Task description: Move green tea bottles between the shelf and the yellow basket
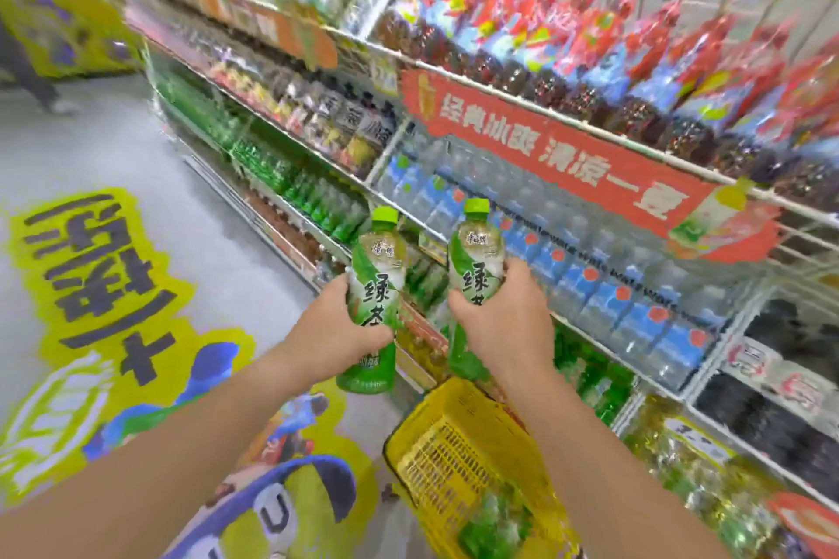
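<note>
With the left hand [338, 327] and right hand [497, 322] each wrapped around an upright green tea bottle [374, 300] above the yellow basket [458, 454] near the shelf [604, 331], a hurried one-handed placement could topple crowded neighbouring bottles or let one slip.

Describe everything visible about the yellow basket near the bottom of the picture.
The yellow basket is a rectangular crate of what looks like plastic, its walls pierced by rows of narrow slots below a solid rim. It sits low by the foot of the drinks shelf, below the right hand and partly hidden by the right forearm. It appears tilted in this wide-angle view. Inside, at the near end, lie blurred green-and-clear shapes, probably green tea bottles. Neither hand touches it. What it rests on cannot be made out.
</note>
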Motion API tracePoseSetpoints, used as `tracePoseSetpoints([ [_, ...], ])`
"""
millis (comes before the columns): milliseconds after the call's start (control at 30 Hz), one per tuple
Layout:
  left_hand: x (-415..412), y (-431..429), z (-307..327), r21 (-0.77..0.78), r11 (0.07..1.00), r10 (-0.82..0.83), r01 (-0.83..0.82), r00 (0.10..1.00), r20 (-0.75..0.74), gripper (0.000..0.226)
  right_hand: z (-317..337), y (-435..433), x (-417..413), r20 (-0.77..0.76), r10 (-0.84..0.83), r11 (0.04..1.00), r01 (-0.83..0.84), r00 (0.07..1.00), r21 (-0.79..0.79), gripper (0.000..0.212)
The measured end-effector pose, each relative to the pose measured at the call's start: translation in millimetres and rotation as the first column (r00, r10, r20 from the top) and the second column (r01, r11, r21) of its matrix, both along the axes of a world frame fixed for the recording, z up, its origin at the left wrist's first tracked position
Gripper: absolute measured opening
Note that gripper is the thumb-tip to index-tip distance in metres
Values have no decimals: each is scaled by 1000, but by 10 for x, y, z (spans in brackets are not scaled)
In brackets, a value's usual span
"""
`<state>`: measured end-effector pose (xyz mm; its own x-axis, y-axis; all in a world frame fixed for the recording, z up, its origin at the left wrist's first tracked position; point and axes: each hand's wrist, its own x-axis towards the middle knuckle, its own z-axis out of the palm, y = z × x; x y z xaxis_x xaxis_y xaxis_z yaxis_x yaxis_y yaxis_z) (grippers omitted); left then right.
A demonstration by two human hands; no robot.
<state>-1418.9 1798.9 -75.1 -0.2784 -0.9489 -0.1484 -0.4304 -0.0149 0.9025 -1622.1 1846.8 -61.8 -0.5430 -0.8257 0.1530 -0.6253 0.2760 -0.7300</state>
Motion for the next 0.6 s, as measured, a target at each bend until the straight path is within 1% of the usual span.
tracePoseSetpoints([
  [133, 444, -224, 261, -33, 994, 102, -103, 994, -37, 39, 219, -412, 445, -41, 120, 993, -120, 992, 2, 48],
  [333, 1251, -713, 497, -67, 966, 244, -249, 967, -78, 38, 480, -1137, 1217, -99, 270, 962, -273, 958, -10, 43],
  [467, 1863, -1132, 544, -84, 937, 333, -339, 940, -78, 44, 556, -1702, 1796, -141, 339, 939, -343, 930, 0, 48],
  [600, 2473, -1602, 574, -121, 910, 395, -397, 918, -39, 36, 572, -2302, 2417, -132, 394, 917, -398, 910, -8, 48],
])
